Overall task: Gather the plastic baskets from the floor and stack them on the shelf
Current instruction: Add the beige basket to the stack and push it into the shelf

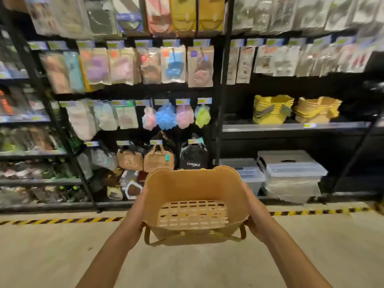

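Note:
I carry a tan plastic basket (193, 190) in front of me, above the floor, its slotted bottom facing me and its handle hanging below. My left hand (138, 210) holds its left wall and my right hand (256, 215) holds its right wall. On the shelf (291, 126) at the right stand a stack of yellow baskets (272, 110) and a stack of tan baskets (316, 110) side by side.
Black store racks full of hanging packets, bath sponges (166, 116) and small bags (159, 159) fill the wall ahead. Clear lidded storage boxes (291, 173) sit under the basket shelf. A yellow-black striped line (62, 221) runs along the pale floor before the racks.

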`<act>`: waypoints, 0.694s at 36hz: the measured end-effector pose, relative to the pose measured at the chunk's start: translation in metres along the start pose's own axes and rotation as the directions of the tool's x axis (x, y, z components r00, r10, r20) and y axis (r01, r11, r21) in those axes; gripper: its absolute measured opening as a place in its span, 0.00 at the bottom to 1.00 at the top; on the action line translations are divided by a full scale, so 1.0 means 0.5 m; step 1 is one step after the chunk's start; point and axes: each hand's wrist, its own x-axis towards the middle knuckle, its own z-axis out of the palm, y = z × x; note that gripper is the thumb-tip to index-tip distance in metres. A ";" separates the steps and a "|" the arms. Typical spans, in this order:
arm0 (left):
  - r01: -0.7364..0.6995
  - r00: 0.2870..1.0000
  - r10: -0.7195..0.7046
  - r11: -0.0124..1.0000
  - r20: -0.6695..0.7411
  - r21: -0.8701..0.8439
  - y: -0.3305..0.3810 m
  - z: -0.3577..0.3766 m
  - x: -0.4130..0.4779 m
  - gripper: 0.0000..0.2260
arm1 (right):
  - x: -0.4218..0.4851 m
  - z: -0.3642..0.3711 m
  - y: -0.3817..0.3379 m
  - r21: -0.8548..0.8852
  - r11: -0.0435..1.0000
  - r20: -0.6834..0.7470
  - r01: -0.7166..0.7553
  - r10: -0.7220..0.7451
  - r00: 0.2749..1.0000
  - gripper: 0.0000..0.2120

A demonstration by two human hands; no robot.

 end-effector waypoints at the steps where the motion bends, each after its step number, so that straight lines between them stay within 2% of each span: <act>1: -0.005 0.999 0.004 1.000 0.043 0.024 0.011 0.039 0.015 0.20 | 0.007 -0.035 -0.002 0.008 1.000 -0.035 0.006 -0.005 0.999 0.27; 7: -0.031 0.985 0.015 0.996 0.174 0.086 0.053 0.266 0.113 0.25 | 0.056 -0.236 -0.024 0.086 0.992 -0.158 0.088 -0.074 0.985 0.23; 10: -0.054 0.976 0.038 0.996 0.215 0.069 0.068 0.380 0.164 0.20 | 0.089 -0.330 -0.034 0.112 0.990 -0.222 0.082 -0.055 0.974 0.26; 15: -0.047 0.956 0.029 0.997 0.293 0.054 0.078 0.549 0.255 0.21 | 0.132 -0.474 -0.046 0.107 0.992 -0.313 0.067 -0.030 0.949 0.27; 20: -0.088 0.907 0.045 0.993 0.418 0.083 0.105 0.704 0.309 0.21 | 0.161 -0.587 -0.056 0.172 0.981 -0.442 0.094 -0.008 0.897 0.23; 25: -0.123 0.853 0.040 0.984 0.521 0.126 0.130 0.853 0.355 0.18 | 0.197 -0.684 -0.056 0.228 0.970 -0.542 0.081 0.057 0.838 0.24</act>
